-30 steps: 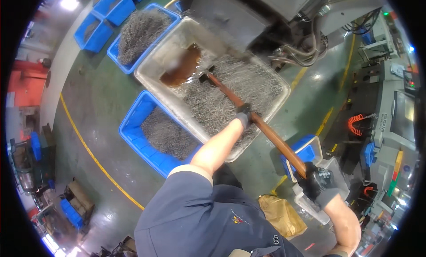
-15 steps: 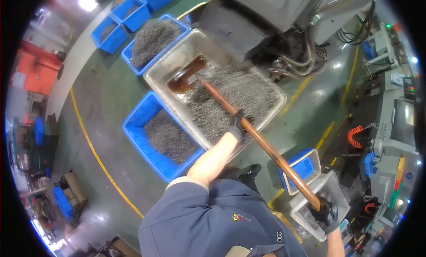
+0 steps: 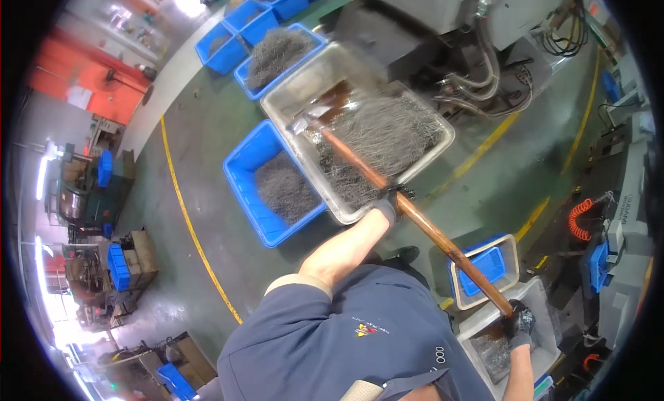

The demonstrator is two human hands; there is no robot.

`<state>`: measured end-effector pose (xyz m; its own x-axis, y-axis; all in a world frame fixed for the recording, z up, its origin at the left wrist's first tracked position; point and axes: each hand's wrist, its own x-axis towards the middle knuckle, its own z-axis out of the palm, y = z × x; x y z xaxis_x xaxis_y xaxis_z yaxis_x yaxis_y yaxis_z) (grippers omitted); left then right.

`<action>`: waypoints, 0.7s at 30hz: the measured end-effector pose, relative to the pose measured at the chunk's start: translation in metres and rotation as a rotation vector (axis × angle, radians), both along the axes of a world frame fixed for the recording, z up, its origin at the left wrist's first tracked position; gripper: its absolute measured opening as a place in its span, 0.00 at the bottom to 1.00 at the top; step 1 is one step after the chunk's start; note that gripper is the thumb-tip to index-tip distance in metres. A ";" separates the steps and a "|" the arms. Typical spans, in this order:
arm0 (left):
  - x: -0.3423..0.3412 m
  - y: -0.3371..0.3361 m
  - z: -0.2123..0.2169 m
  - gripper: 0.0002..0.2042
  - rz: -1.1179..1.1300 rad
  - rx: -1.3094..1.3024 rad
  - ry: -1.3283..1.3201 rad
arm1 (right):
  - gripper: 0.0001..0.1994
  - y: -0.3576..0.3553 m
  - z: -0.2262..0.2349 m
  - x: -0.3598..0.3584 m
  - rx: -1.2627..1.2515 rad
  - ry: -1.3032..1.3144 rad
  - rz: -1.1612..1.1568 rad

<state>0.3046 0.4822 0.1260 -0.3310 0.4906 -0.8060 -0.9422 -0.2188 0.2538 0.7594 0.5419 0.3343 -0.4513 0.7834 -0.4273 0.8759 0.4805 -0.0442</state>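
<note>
A long wooden-handled tool [image 3: 443, 242] slants across the view, with a metal head [image 3: 308, 117] at its far end. The head is partly blurred and sits at the left side wall of a large pale bin [image 3: 297, 74]. Tangled metal shavings [image 3: 387, 141] fill much of that bin, and brown liquid [image 3: 335, 100] shows beyond them. My left hand [image 3: 393, 197], in a black glove, is closed around the middle of the handle, over the bin's near edge. Closed on the handle's near end is my right hand [image 3: 520, 323], also gloved, above a smaller whitish bin [image 3: 546, 301].
A blue bin [image 3: 242, 193] of finer shavings stands against the large bin's left side. Behind it are a heaped blue bin [image 3: 280, 55] and several more. A dark machine [image 3: 387, 38] with hoses overhangs the far side. A cream-rimmed bin [image 3: 512, 262] stands at right.
The tool's head has moved away from the brown liquid to the bin's left side wall. Both hands keep their hold. The view has turned, and the bins appear farther right.
</note>
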 end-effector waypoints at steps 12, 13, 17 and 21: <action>0.055 0.084 0.113 0.08 -0.321 0.331 0.079 | 0.16 0.109 0.064 -0.023 0.497 0.230 0.286; 0.067 0.102 0.127 0.08 -0.257 0.464 0.069 | 0.15 0.118 0.075 -0.037 0.562 0.175 0.310; 0.089 0.165 0.172 0.09 -0.183 0.608 -0.181 | 0.14 0.185 0.110 -0.045 0.724 0.142 0.402; 0.084 0.215 0.175 0.12 -0.233 0.738 -0.285 | 0.13 0.228 0.157 -0.074 0.844 0.138 0.443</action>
<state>0.3886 0.6970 0.3013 0.0132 0.9579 -0.2868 -0.9906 -0.0266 -0.1342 0.6856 0.7694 0.4910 -0.7840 0.5552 0.2777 0.6205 0.6870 0.3782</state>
